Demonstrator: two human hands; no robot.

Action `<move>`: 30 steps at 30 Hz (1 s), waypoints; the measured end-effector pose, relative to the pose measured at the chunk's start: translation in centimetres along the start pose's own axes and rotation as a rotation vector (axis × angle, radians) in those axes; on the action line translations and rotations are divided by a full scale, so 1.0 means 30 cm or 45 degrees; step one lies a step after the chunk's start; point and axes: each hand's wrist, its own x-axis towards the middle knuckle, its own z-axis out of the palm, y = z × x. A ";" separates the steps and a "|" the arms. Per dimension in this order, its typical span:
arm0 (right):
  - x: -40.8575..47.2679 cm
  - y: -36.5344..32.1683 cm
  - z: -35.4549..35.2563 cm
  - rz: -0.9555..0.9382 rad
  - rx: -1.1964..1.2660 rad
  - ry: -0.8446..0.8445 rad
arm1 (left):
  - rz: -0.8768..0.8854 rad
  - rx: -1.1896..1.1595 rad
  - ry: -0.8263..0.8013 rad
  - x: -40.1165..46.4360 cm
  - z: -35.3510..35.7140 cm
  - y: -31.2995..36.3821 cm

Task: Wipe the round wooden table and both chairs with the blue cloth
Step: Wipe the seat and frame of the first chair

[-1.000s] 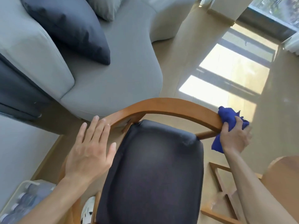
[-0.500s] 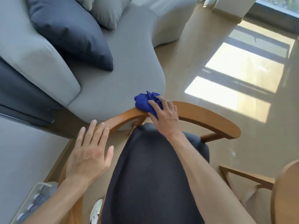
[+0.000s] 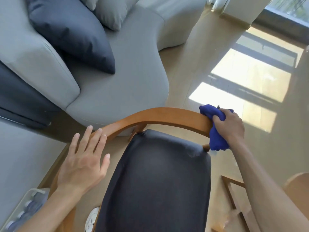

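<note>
A wooden chair with a curved backrest rail (image 3: pixel 160 117) and a dark padded seat (image 3: pixel 155 183) stands right below me. My right hand (image 3: pixel 229 124) grips the bunched blue cloth (image 3: pixel 215 139) against the right end of the rail. My left hand (image 3: pixel 83 158) lies flat with straight fingers on the left part of the rail. The edge of the round wooden table (image 3: pixel 299 185) shows at the lower right, with wooden frame pieces (image 3: pixel 234 198) below it.
A grey sofa (image 3: pixel 117 84) with a dark cushion (image 3: pixel 71 36) stands close behind the chair. A white rack with bottles (image 3: pixel 21 211) sits on the floor at the lower left. Sunlit floor (image 3: pixel 242 84) spreads to the right. A white shoe (image 3: pixel 92 220) shows under the chair.
My right hand has slid the cloth along the rail from the left-middle to the right end. My left hand has stayed on the left part of the rail.
</note>
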 end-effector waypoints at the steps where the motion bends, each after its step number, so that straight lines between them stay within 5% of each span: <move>1: 0.015 0.009 -0.016 0.051 -0.020 -0.055 | 0.001 -0.001 0.004 0.001 0.002 0.001; 6: 0.027 0.052 -0.044 0.188 -0.083 -0.148 | 0.006 -0.004 0.011 0.005 0.021 -0.003; 19: 0.037 0.021 0.011 0.019 -0.070 -0.075 | 0.021 -0.023 0.063 0.003 0.002 0.007; 30: -0.041 -0.431 0.223 -0.384 -0.032 -0.040 | 0.020 -0.085 0.103 -0.001 0.001 0.006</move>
